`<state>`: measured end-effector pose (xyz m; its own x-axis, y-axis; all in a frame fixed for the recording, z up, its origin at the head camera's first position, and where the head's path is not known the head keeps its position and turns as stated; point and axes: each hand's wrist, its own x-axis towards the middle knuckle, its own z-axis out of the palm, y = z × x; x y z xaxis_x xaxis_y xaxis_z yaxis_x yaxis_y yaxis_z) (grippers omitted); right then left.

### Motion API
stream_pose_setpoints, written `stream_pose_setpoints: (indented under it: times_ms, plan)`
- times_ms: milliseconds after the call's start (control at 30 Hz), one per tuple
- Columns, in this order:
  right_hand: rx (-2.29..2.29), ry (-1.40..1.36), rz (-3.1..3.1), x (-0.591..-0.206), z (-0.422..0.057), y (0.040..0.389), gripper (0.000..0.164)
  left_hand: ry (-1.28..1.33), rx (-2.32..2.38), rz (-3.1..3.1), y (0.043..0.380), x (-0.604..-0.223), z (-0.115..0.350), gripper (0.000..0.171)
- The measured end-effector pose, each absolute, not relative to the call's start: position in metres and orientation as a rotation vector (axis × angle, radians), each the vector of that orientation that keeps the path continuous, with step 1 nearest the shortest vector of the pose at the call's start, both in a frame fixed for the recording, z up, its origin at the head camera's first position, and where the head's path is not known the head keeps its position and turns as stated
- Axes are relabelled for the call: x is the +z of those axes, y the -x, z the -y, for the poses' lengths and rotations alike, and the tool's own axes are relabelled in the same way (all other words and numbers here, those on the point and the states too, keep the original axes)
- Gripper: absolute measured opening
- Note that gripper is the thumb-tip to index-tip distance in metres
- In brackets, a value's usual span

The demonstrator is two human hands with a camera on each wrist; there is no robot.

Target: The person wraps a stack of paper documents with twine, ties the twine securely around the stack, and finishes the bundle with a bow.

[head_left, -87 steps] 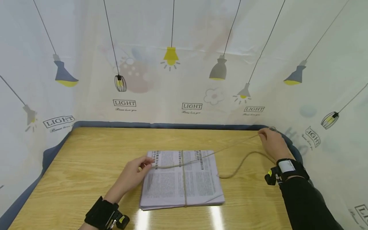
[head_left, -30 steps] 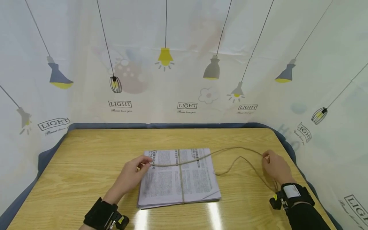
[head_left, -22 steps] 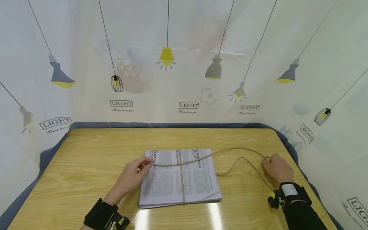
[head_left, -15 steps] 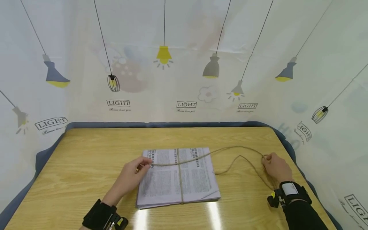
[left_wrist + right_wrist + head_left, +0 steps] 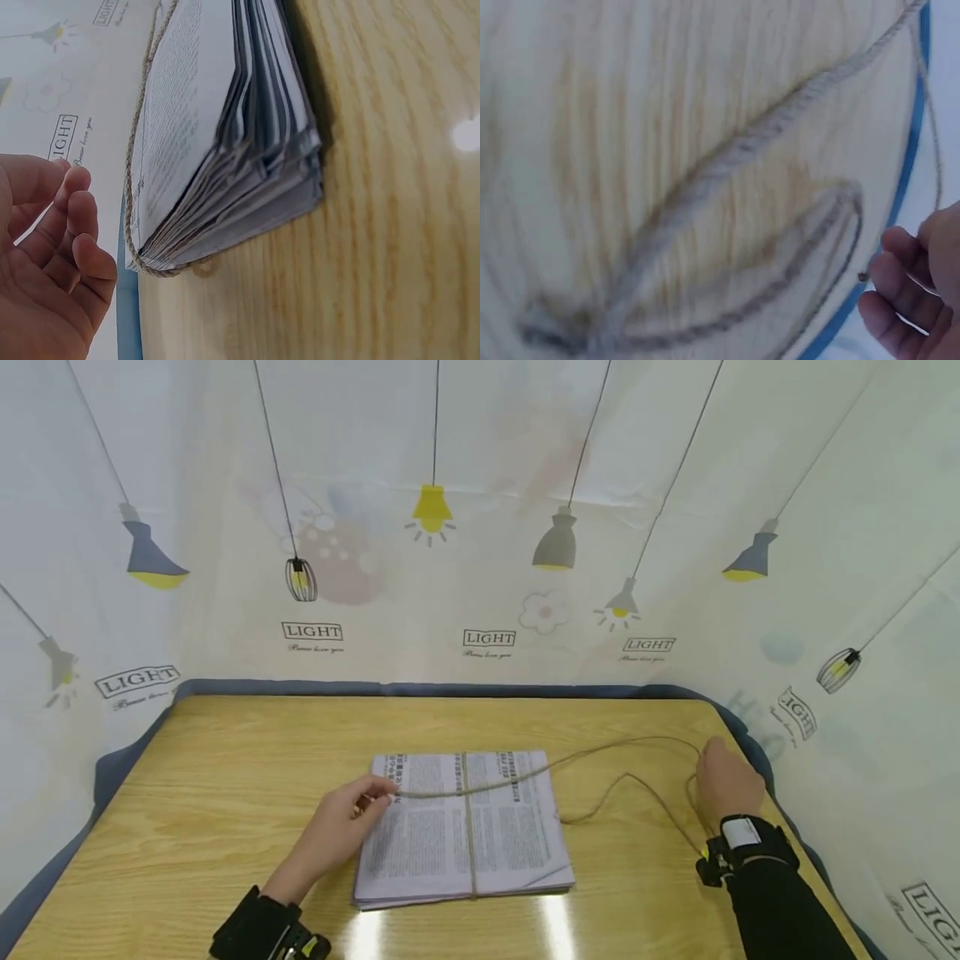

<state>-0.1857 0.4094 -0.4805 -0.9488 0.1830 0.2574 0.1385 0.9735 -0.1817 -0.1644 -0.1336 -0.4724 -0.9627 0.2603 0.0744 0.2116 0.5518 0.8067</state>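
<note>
A stack of folded newspapers [image 5: 510,852] lies on the table. One strand of jute twine [image 5: 471,839] runs over it from front to back, and another crosses its upper part sideways. My left hand [image 5: 341,822] hovers at the stack's left edge with fingers loosely bent; in the left wrist view the hand [image 5: 52,255] shows apart from the twine [image 5: 129,187]. At the table's right side my right hand [image 5: 727,781] pinches the twine, a short end poking out between its fingers [image 5: 900,289] in the right wrist view. The twine under the stack is hidden.
Slack twine [image 5: 637,777] loops over the wooden table [image 5: 262,735] between the stack and my right hand. A white cloth [image 5: 480,568] printed with lamps rises behind the table, with a dark blue edge [image 5: 450,689] along the tabletop.
The crosswise twine, drawn out straighter 2.9 seconds ago, now arcs slackly. My right hand came down from the far right corner, then moved slightly back up. The left hand stays by the stack.
</note>
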Motion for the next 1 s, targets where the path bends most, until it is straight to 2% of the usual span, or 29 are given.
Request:
stream_pose_setpoints:
  times_ms: [133, 367, 700, 867, 1000]
  plan:
    - [0.332, 0.302, 2.899, -0.487, -0.407, 0.191, 0.017, -0.388, 1.399, -2.707, 0.163, -0.474, 0.136, 0.018]
    - [0.524, 0.372, 3.087, -0.488, -0.416, 0.184, 0.03, -0.428, 1.41, -2.723, 0.165, -0.473, 0.135, 0.018]
    - [0.76, 0.03, 3.354, -0.46, -0.414, 0.168, 0.037, -0.477, 1.397, -2.739, 0.167, -0.473, 0.125, 0.018]
    - [1.025, -0.167, 3.308, -0.435, -0.4, 0.163, 0.023, -0.545, 1.382, -2.733, 0.169, -0.469, 0.115, 0.018]
    - [1.299, -0.187, 3.264, -0.401, -0.386, 0.161, 0.032, -0.597, 1.362, -2.729, 0.17, -0.468, 0.108, 0.018]
